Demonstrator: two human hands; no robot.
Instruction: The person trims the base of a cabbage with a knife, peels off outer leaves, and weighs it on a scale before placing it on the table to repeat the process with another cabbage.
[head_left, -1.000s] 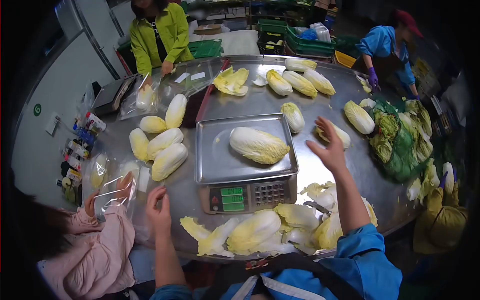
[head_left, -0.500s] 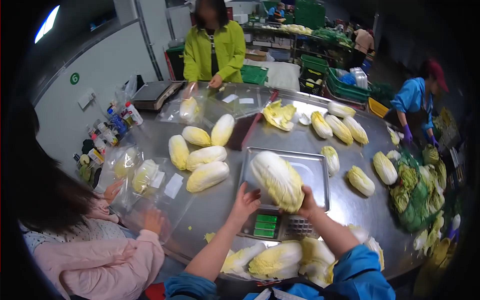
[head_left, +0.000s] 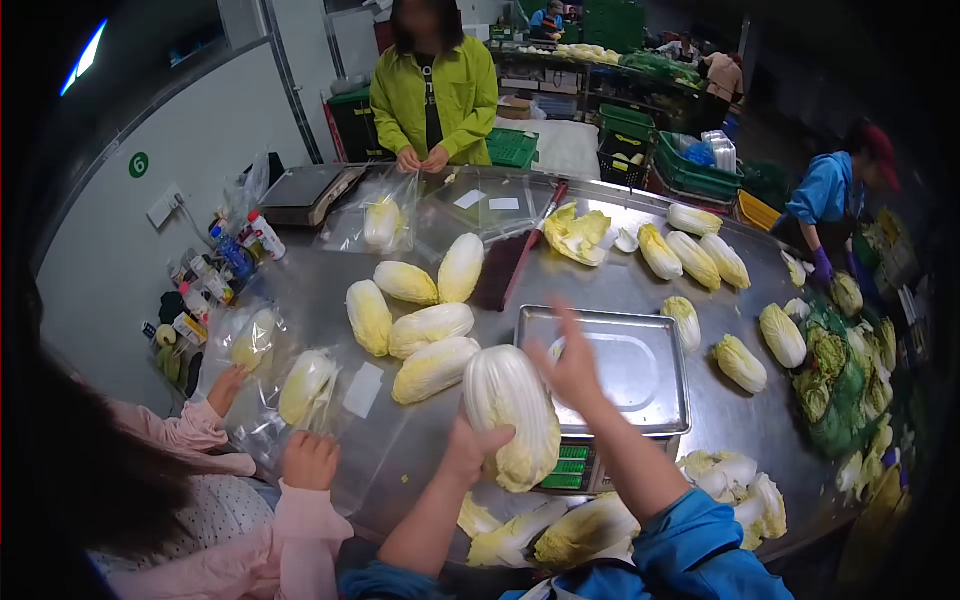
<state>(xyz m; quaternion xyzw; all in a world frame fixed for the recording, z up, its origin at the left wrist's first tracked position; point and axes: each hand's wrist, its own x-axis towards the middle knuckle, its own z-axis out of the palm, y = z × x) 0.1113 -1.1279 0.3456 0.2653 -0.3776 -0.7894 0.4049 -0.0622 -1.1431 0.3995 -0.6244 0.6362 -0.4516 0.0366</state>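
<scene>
1. Left hand (head_left: 470, 448): located at lower center of the frame. Fingers grasp the held cabbage (head_left: 512, 415) at its left side and lower part.
2. Held cabbage: raised above the surface (head_left: 400, 440), at the left edge of the scale tray (head_left: 635, 372), pale base up, yellow leaf end down.
3. Right hand (head_left: 572, 375): located over the tray's left part. Fingers are released and extended; motion blur is present.
4. Scale display (head_left: 568, 467): lit green, below the tray, partly hidden.
5. Five cabbages (head_left: 431, 330): clustered left of the held cabbage.
6. Loose leaves (head_left: 512, 537): located at the bottom edge of the surface.
</scene>
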